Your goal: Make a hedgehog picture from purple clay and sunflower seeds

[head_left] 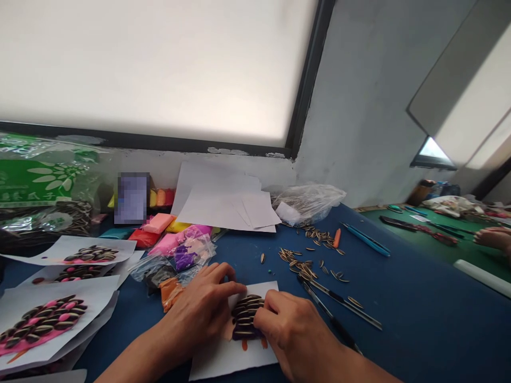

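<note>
White paper point(235, 361) runs lengthwise away from the person, its glossy striped seeds point(246, 315) lying crosswise in rows. The left hand point(205, 303) spreads loosely over one side; the right hand point(293, 329) curls at the other, its grip indiscernible. Beyond, slim loose seeds point(306, 270) scatter before a crinkled plastic bag point(315, 202).

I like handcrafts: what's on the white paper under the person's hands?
On the paper are rows of striped seeds and two orange bits. The right hand hides part of the design, the left hand some paper.
</note>
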Available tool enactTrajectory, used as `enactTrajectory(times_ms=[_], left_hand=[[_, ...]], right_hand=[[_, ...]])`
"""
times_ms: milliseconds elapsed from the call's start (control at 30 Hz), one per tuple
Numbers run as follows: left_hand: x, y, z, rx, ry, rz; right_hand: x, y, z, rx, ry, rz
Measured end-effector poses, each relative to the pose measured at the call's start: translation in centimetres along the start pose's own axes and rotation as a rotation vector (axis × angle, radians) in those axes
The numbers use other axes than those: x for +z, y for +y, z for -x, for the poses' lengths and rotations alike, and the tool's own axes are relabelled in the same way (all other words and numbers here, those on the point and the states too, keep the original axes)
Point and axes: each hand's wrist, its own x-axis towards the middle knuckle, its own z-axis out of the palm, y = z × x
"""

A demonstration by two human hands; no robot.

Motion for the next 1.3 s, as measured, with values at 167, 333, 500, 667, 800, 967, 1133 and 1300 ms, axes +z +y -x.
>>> enactTrajectory(times_ms=[167,333,500,667,800,967,1133,1300], left_hand=[[-0.1,0.2,-0.1,-0.006,-0.008,0.003],[-0.2,0.2,-0.1,-0.001,-0.001,0.007],[-0.2,0.0,-0.1,0.007,-0.011,-0.005],[-0.3,0.0,-0.1,0.0,-0.026,-0.022],[-0.3,0.0,0.0,-0.012,-0.043,-0.024],[-0.3,0.1,0.0,-0.002,-0.034,-0.03],[-0.3,0.1,0.1,0.001,-0.032,-0.032],[-0.3,0.0,0.1,0.006,-0.033,-0.025]], right_hand=[[0.2,-0.2,-0.2,-0.01,0.009,0.038],[-0.3,-0.2,0.0,0.01,-0.014,0.019],[-1.6,0.7,0.3,0.042,0.092,-0.025],[-3.2,3.4,-0.4,0.32,0.083,0.118],[-3.5,5.3,-0.9,0.503,-0.041,0.217],[-2.8,6.5,-1.1,0.538,-0.09,0.206],[-2.2,7.1,-1.2,0.446,-0.022,0.08],[-2.3,7.6,-1.1,0.43,0.087,0.005]])
